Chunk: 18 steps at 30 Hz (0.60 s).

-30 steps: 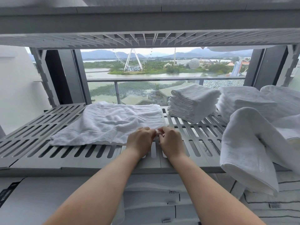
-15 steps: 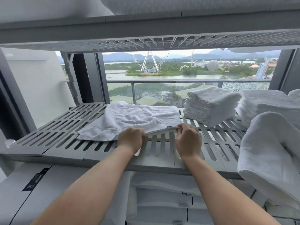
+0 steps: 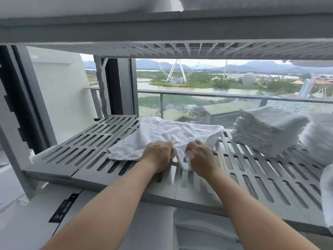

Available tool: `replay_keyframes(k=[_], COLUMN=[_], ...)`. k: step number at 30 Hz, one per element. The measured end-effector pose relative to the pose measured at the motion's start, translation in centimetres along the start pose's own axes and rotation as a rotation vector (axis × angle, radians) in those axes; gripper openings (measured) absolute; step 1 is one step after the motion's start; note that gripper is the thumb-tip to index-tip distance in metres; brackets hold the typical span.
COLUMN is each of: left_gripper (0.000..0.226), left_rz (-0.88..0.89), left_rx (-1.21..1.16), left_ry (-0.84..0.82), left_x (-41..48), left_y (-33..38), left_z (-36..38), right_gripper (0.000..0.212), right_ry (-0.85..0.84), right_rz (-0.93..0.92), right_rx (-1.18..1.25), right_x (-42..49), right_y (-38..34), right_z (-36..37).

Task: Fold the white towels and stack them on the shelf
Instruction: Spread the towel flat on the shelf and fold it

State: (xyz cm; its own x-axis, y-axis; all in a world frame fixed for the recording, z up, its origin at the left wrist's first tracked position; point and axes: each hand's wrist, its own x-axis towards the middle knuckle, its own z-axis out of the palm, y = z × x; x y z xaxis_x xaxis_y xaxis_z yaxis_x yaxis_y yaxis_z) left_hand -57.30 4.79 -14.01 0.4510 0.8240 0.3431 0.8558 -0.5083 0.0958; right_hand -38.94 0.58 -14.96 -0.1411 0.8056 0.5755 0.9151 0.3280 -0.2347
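Both hands pinch the near edge of the white towel (image 3: 167, 134): left hand (image 3: 158, 154), right hand (image 3: 200, 157). It lies on the slatted shelf (image 3: 261, 170), long axis left-right, body beyond both hands; folded stack (image 3: 266, 129) to the right.

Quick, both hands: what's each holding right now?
Left hand: closed, gripping the near edge of the white towel.
Right hand: closed, gripping the same towel edge.

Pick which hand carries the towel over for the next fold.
Right, probably. The right hand pinches the raised right end of the white towel, free to swing over; the left hand grips mid-edge, better as an anchor on the slatted shelf.
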Motion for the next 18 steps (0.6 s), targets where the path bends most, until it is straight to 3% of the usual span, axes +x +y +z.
replay_keyframes(k=[4, 8, 11, 14, 18], left_gripper=[0.019, 0.039, 0.041, 0.030, 0.031], left_rz=[0.121, 0.183, 0.135, 0.088, -0.195], left_rx=[-0.128, -0.340, -0.512, -0.417, 0.005], left_ry=[-0.067, -0.141, -0.231, -0.319, -0.414], left_x=[0.8, 1.5, 1.6, 1.5, 0.9], left_y=[-2.1, -5.0, -8.5, -12.8, -17.5], left_z=[0.1, -1.1, -3.0, -5.7, -7.9], right_gripper=[0.036, 0.045, 0.034, 0.027, 0.034], right_ry=[-0.010, -0.061, -0.037, -0.033, -0.019], right_rz=[0.115, 0.049, 0.050, 0.110, 0.189], right_rx=[0.070, 0.048, -0.046, -0.084, -0.114], right_x=[1.6, 2.2, 2.9, 3.9, 4.6], right_y=[-0.3, -1.8, -2.6, -3.2, -4.0], right_z=[1.6, 2.7, 3.4, 4.1, 5.0])
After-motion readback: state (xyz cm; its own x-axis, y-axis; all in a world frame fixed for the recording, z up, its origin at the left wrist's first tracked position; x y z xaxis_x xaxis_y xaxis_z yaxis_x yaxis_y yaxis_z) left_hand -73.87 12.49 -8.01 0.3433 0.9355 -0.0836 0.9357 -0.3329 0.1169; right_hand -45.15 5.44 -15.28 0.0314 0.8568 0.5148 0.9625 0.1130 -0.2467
